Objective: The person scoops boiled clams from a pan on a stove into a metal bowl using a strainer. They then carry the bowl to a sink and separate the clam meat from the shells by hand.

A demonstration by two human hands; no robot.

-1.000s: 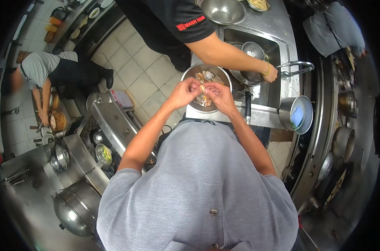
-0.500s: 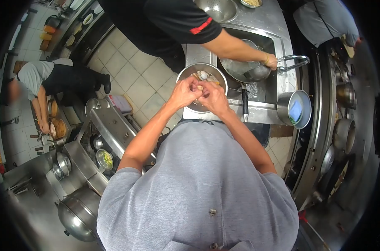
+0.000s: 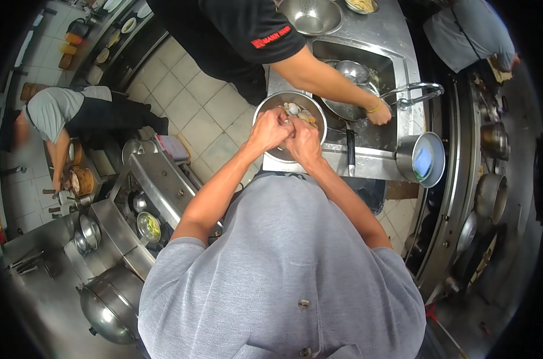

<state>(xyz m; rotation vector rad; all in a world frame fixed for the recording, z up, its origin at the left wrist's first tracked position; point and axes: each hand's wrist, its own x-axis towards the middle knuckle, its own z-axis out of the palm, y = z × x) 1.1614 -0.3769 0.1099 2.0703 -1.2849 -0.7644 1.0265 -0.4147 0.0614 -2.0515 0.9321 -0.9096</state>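
A round steel bowl [image 3: 321,139] stands on the counter in front of me. It holds a heap of whitish and orange-brown pieces [image 3: 300,111], too small to name. Over the bowl's near side, my left hand [image 3: 270,130] and my right hand [image 3: 304,143] meet, with fingertips pinched together. Whatever lies between the fingers is mostly hidden. To the right of my hands, a pan's black handle [image 3: 350,149] sticks out over the sink's near edge.
A co-worker's hand [image 3: 379,113] is in the sink [image 3: 394,72] beside a pan and a steel bowl [image 3: 353,73]. A tap [image 3: 415,90] reaches over it. A pot [image 3: 408,157] with a blue item stands right. A colander [image 3: 312,17] sits behind. Other people work left and far right.
My fingers have closed together, hiding the small pale piece seen between them before. The co-worker's hand has moved lower in the sink, and the steel bowl there now lies apart from it.
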